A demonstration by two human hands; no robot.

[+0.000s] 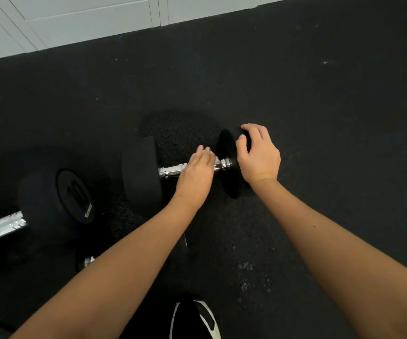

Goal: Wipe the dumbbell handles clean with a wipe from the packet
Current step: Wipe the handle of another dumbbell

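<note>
Black rubber-headed dumbbell with the shiny chrome handle (pixel 173 170) is lying on the dark speckled rubber gym floor (pixel 320 143), pretty much dead centre in front of you. Your left hand (pixel 195 176) is laid over the middle of that handle with a crumpled white wipe (pixel 209 152) poking out past your fingertips, so you're pressing the wipe onto the bar; can't really tell how far your fingers curl under it. Your right hand (pixel 258 155) is cupped over the top edge of the right-side weight head (pixel 228 165), fingers bent around the rim and holding it.

Off to your left there's a second black dumbbell marked 10 (pixel 58 204), also flat on the floor, well apart from the first. A black and white sneaker (pixel 195 319) shows at the bottom edge, and a white panelled wall (pixel 75 18) runs along the top.
</note>
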